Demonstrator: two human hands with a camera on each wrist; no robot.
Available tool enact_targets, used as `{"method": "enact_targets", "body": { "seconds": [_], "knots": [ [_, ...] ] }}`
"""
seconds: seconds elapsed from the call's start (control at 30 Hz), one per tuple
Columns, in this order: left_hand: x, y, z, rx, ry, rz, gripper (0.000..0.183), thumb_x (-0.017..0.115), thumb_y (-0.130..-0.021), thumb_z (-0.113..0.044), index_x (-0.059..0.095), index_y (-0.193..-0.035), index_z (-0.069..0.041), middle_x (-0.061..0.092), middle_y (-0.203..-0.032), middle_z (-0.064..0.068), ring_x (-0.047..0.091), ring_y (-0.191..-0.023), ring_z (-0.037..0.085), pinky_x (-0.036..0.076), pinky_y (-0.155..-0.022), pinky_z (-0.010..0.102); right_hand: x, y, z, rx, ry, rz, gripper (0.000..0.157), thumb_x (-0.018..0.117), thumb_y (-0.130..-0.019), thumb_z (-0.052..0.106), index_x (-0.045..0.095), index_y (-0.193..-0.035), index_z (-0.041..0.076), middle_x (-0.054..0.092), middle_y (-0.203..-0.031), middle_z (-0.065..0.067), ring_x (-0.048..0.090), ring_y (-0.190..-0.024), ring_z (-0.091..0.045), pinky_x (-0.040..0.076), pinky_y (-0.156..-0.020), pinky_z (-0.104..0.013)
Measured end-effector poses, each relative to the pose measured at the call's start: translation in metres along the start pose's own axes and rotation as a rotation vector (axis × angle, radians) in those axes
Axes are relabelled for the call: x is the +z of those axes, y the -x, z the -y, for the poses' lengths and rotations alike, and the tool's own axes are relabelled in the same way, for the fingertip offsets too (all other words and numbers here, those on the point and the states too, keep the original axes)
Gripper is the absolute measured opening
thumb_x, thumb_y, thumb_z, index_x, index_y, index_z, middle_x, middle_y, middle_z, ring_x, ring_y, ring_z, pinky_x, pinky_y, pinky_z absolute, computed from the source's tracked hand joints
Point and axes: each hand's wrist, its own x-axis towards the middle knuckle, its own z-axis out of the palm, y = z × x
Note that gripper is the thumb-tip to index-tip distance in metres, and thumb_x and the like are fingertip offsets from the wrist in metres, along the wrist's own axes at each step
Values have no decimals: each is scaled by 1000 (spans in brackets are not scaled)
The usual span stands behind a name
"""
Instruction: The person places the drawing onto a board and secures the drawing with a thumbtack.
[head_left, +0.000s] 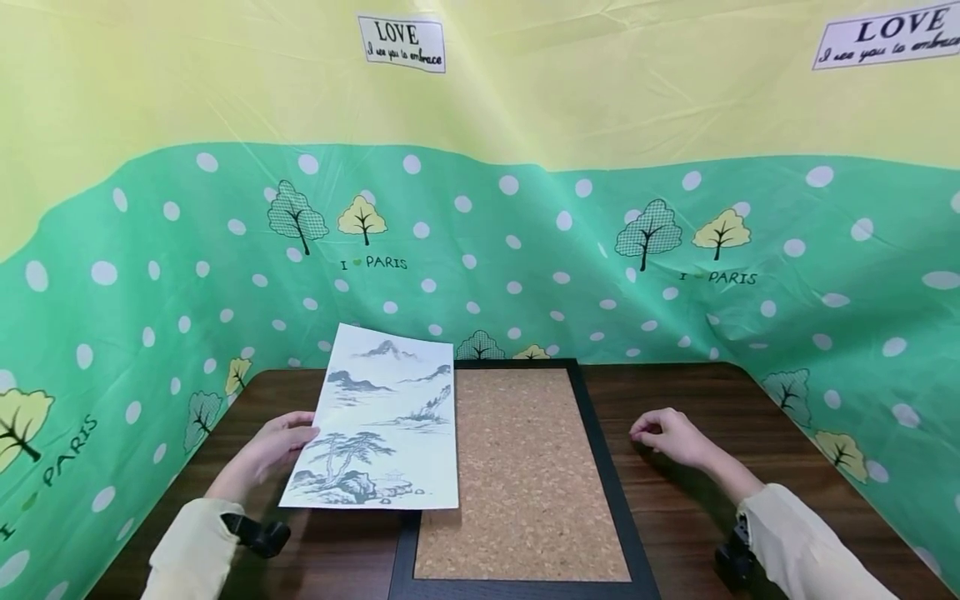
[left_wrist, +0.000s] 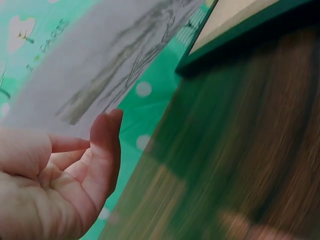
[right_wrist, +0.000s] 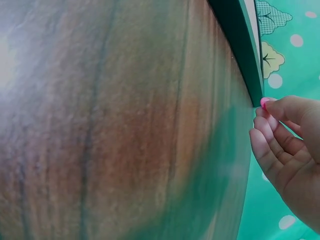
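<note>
Head view: against green-and-yellow printed cloth (head_left: 495, 233), white landscape-printed paper (head_left: 382, 425) partly hides a black-framed cork board (head_left: 540, 475) on the dark wood-grain worktop (head_left: 675, 517). Left wrist: left grip (left_wrist: 70, 185) pinches the paper. Right wrist: right grip (right_wrist: 300, 167) pinches a small pink object (right_wrist: 263, 102).

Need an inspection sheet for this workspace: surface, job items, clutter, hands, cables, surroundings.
Surface: dark brown wood-grain table.
Job items: cork board with a black frame, lying on the table; printed landscape sheet, overlapping the board's left side in the head view; small pink item, too small to identify surely.
Clutter: nothing seen.
Left hand: pinches the sheet's left edge.
Right hand: pinches the pink item, right of the board.
Wrists: a black device on each.
Cables: nothing seen.
Surroundings: yellow and green printed cloth behind and beside the table, with trees, dots and lettering.
</note>
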Motion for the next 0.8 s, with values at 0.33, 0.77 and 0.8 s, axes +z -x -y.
{"method": "enact_targets", "body": {
  "seconds": [0.33, 0.77, 0.8],
  "knots": [
    [41, -9, -2, 13, 101, 2, 43, 51, -89, -2, 34, -127, 13, 63, -83, 2, 60, -74, 11, 50, -66, 27, 3, -5, 7, -26, -13, 25, 10, 57, -86, 1, 65, -91, -3, 63, -85, -10, 51, -69, -13, 48, -56, -25],
    [106, -10, -5, -8, 178, 0, 36, 51, -86, 2, 42, -119, 12, 63, -76, 5, 61, -68, 13, 49, -61, 27, 7, -8, 5, -46, -4, 41, 11, 54, -86, -1, 65, -90, -3, 63, -84, -9, 51, -67, -9, 48, -55, -25],
    [112, -9, -5, -8, 183, -8, 35, 51, -85, 3, 43, -118, 12, 63, -75, 6, 60, -67, 13, 49, -60, 26, 7, -8, 5, -48, -3, 41, 12, 54, -86, -1, 65, -90, -3, 63, -84, -9, 51, -67, -9, 48, -55, -25]
  ]
}}
